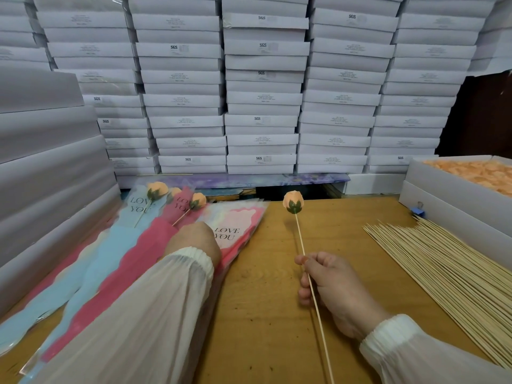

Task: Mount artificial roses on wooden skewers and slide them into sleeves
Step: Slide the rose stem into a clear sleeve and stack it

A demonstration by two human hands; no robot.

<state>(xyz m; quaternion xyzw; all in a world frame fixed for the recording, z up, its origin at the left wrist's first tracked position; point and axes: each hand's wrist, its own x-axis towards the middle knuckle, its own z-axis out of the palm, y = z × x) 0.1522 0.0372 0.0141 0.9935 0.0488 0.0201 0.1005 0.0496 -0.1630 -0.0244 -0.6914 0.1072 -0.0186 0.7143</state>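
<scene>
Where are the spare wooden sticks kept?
In the head view, the loose skewers lie in a flat pile on the wooden table, at the right, just beyond the right hand and beside a white box.

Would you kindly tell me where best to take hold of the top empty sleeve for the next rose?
Probably at the wide scalloped mouth of the top sleeve, coming from the right, table side. It lies flat atop the stack, that edge free, while the left hand rests on its left part.
</scene>
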